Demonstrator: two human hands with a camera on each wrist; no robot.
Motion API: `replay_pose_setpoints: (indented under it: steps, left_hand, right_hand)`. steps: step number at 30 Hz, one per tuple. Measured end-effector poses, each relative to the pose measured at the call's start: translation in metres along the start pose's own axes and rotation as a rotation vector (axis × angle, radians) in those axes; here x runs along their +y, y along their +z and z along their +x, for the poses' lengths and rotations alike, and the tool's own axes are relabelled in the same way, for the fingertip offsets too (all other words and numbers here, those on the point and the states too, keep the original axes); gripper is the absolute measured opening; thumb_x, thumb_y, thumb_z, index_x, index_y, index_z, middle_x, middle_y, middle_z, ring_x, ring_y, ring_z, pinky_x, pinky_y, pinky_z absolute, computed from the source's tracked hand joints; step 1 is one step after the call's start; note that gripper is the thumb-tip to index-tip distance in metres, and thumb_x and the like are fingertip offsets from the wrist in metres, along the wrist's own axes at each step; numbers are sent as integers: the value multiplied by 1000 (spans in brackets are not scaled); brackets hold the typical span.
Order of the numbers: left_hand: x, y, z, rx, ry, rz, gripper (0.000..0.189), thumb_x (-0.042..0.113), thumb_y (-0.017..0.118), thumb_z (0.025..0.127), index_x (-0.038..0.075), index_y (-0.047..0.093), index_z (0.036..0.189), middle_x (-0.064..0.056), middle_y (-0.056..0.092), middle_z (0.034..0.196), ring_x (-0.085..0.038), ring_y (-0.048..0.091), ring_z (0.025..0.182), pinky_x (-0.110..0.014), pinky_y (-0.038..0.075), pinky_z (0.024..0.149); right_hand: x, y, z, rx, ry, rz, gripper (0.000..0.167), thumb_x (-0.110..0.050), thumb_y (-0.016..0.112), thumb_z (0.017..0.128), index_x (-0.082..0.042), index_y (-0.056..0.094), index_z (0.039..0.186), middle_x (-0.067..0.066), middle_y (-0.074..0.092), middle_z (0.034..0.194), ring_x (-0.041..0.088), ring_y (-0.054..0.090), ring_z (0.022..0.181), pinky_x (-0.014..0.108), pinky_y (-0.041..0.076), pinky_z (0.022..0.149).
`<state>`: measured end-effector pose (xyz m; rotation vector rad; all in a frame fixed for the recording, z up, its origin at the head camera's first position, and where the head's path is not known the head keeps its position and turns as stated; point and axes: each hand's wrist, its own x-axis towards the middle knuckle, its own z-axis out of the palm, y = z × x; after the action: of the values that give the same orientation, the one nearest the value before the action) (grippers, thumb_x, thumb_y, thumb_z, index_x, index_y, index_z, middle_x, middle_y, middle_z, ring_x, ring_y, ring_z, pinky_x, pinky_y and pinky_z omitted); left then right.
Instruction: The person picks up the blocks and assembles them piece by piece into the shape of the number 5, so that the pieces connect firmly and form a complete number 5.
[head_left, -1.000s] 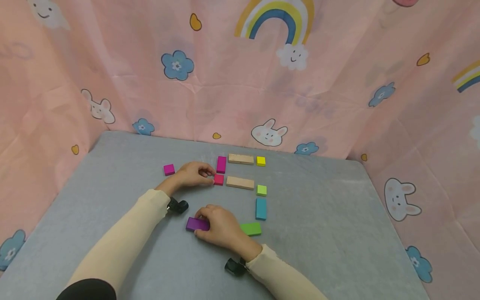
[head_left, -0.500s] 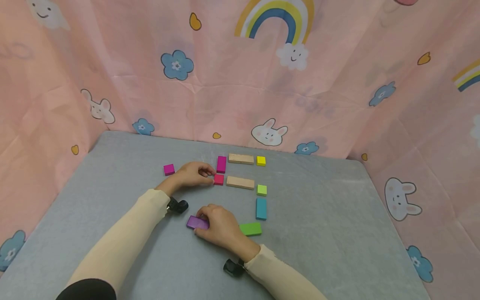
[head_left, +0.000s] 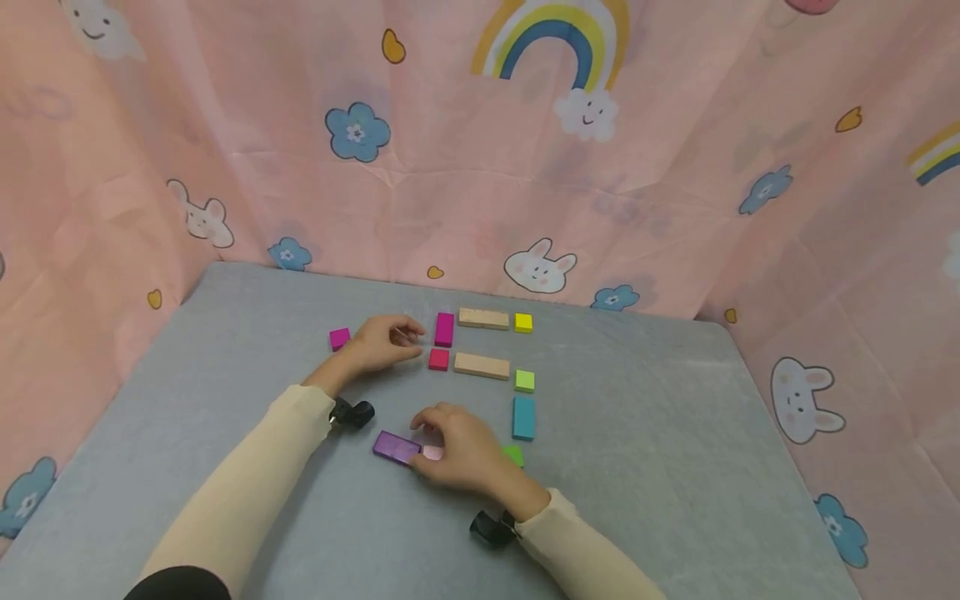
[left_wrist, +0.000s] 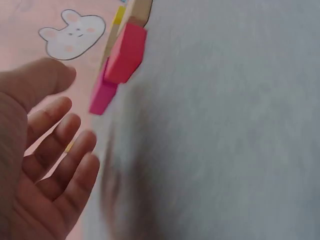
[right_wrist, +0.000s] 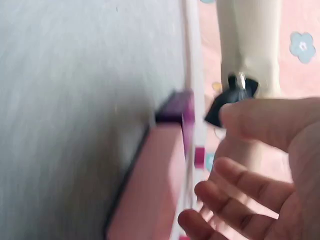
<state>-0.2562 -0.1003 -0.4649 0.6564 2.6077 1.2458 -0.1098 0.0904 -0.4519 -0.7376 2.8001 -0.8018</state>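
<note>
My left hand (head_left: 381, 343) hovers just left of the red square block (head_left: 438, 360), fingers loosely bent and holding nothing. The left wrist view shows a gap between its fingertips and that red block (left_wrist: 127, 52). Behind it stands an upright magenta block (head_left: 444, 330). My right hand (head_left: 468, 450) is spread over a pale pink block (head_left: 432, 452), which it partly hides. End to end with the pink block lies a purple block (head_left: 396, 448). In the right wrist view the fingers are apart from the pink block (right_wrist: 152, 185), with nothing between them.
Two plain wooden blocks, one at the back (head_left: 483, 318) and one nearer (head_left: 482, 366), lie beside a yellow block (head_left: 523, 323). A lime block (head_left: 524, 381), blue block (head_left: 523, 418) and half-hidden green block (head_left: 514, 455) follow down the right. A magenta cube (head_left: 340, 338) sits behind my left wrist.
My right hand has let go of the purple block and shifted right, uncovering part of the pink block. My left hand has drawn back leftward from the red block.
</note>
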Motion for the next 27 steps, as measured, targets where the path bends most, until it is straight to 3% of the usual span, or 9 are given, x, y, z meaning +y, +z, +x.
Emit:
replay_pose_setpoints:
  steps: [5,10,19,27]
  left_hand:
    - [3,-20,-16,91,23,167,31,21,72,84,7,67,111,-10,66,112,-27,60,104,-44,50,92]
    - [-2,-38,-35,159,0,322,35,26,72,82,9,67,112,-10,63,117,-28,58,107,-46,48,92]
    - [-21,-51,-53,190,-67,316,40,26,71,83,8,64,117,-15,58,123,-34,54,112,-52,47,94]
    - [-33,-57,-61,183,-128,303,42,25,71,83,6,63,119,-17,59,119,-33,53,108,-53,45,94]
  right_hand:
    - [13,-14,-9,28,20,43,31,-31,69,82,-17,66,110,-3,66,104,13,59,94,29,51,80]
    - [26,-25,-15,44,29,74,33,-28,69,83,-14,66,113,-1,66,110,16,60,98,34,53,84]
    - [37,-30,-21,65,22,62,32,-28,70,82,-13,67,110,0,67,106,17,60,96,34,53,83]
    - [42,-28,-28,31,33,20,29,-29,72,82,-16,68,108,-4,66,103,12,58,92,30,51,80]
